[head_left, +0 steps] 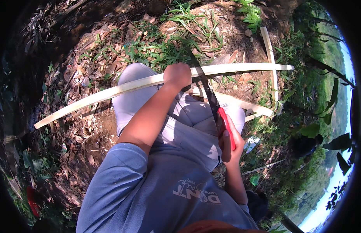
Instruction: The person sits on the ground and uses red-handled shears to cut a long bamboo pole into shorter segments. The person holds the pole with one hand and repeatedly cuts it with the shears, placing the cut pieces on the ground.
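A long pale wooden strip (242, 67) runs from left to right across my bent knees, bowed by the lens. My left hand (177, 75) is closed in a fist around it, near its middle. In my right hand (230, 143) is the red handle of a handsaw (211, 95). Its dark blade points away from me and crosses the strip just right of my left fist. I cannot tell how deep the blade sits in the wood.
Another pale strip (269, 54) lies on the ground at the right, under the long strip's end. A shorter wooden piece (246, 104) rests by my right knee. Dry leaves (98, 64) and green grass (153, 50) cover the ground. A red object (32, 201) lies far left.
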Demonstrator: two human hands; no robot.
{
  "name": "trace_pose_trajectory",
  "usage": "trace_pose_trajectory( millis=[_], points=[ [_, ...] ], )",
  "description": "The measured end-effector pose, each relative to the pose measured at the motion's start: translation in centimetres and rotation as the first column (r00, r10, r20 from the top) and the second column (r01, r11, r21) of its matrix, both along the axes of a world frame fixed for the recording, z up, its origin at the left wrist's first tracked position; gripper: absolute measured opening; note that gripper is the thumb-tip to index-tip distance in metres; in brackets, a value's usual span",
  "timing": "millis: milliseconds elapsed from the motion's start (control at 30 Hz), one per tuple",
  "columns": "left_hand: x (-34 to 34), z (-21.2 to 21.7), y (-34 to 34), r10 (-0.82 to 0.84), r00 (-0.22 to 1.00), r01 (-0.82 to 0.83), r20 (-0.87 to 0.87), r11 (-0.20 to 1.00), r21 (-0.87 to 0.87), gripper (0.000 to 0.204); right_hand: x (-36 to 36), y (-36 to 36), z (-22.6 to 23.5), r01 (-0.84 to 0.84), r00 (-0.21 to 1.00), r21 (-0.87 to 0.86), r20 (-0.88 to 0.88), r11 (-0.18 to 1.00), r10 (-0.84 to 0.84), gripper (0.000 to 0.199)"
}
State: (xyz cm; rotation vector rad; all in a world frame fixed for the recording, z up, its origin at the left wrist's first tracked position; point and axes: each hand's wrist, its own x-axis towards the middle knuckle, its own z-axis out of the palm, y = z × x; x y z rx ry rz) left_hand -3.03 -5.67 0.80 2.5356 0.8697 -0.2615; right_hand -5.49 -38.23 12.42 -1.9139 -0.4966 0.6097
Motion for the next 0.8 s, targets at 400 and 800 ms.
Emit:
trace_pose_trajectory(
  millis=[400, 800],
  points=[
    [0.0, -0.2, -0.3, 0.000, 1.000, 0.000, 0.006, 1.000, 0.023, 0.027, 1.9, 3.3, -1.4, 0.046, 0.997, 0.111, -0.059, 0.993, -0.040, 0.049],
    [0.0, 0.3, 0.3, -0.023, 1.000, 0.023, -0.014, 1.000, 0.007, 0.029, 6.9, 10.4, -9.9, 0.067, 0.995, 0.253, -0.095, 0.965, -0.044, 0.046]
  ],
)
